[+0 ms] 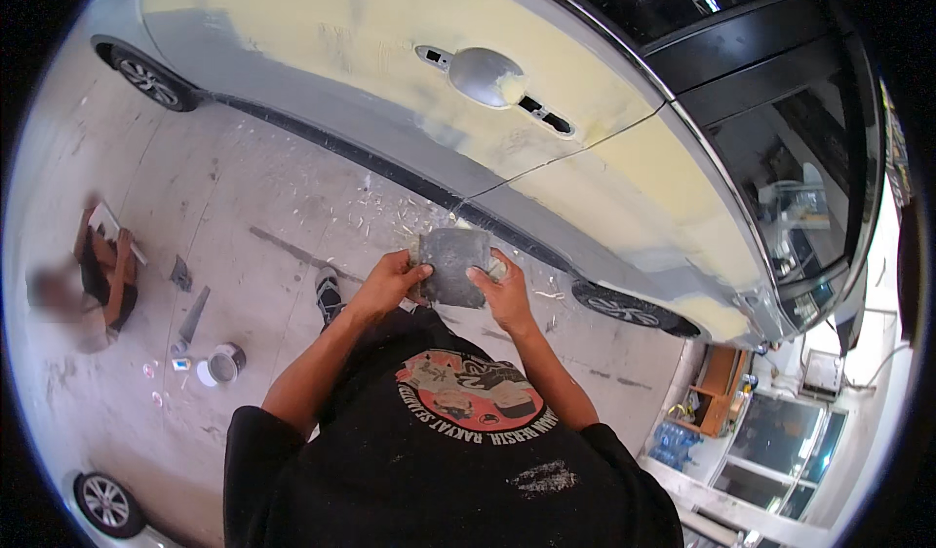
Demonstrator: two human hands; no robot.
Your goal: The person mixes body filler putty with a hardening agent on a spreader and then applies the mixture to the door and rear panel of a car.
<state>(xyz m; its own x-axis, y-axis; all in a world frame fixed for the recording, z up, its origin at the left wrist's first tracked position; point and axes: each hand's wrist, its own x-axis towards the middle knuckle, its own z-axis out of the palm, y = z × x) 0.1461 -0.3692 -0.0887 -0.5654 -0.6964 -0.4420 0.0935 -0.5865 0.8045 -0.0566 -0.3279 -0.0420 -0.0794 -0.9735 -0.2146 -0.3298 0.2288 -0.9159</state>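
Both hands hold a dark grey, worn sheet [455, 266], which looks like sandpaper, in front of my body. My left hand [395, 281] grips its left edge, thumb on top. My right hand [504, 288] pinches the right edge the same way, with a pale edge of material showing by the fingers. Beyond the sheet stands a car, its side panel [307, 43] covered with yellowish filler over grey. A door-handle recess [486, 78] lies in the panel, with open slots on either side and a filler patch on its cup.
Scraps and dust litter the concrete floor [292, 190] beneath the car's sill. To the left, another person [110, 277] sits low, holding a flat panel. Near them are a can [227, 363] and a loose dark sheet [180, 273]. Blue water bottles [673, 442] stand by a wooden cabinet [720, 387].
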